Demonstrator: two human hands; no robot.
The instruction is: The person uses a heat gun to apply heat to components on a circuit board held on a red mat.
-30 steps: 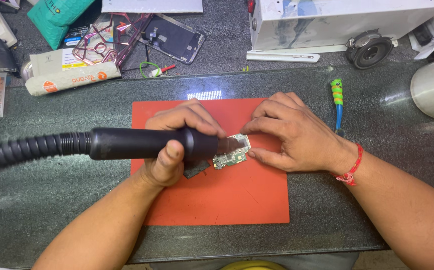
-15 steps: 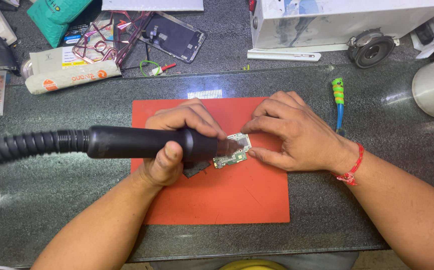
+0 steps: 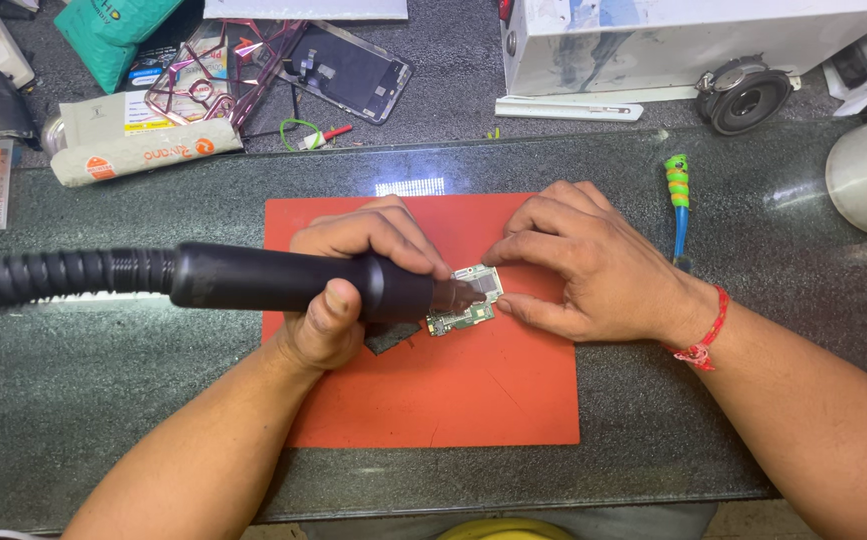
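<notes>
A small green circuit board [image 3: 465, 303] lies near the middle of a red mat [image 3: 473, 400] on the dark speckled worktop [image 3: 103, 400]. The board is roughly rectangular, tilted a little, with a silvery metal shield at its upper right end and tiny components across the green part; its finer detail is too small to make out.

The left hand [image 3: 353, 290] has its grip clenched around a black hot-air tool [image 3: 293, 280], thumb underneath and fingers over the top. The tool's metal nozzle sits right over the left end of the board, and a ribbed black hose [image 3: 53, 275] runs off to the left edge.

The right hand [image 3: 593, 265] rests on the mat, its fingertips pinching the board's right end and pressing it down. A red thread band [image 3: 703, 335] circles that wrist.

A blue tool with a green grip sleeve [image 3: 677, 200] lies just right of the mat. A phone screen panel [image 3: 348, 72] lies farther back.
</notes>
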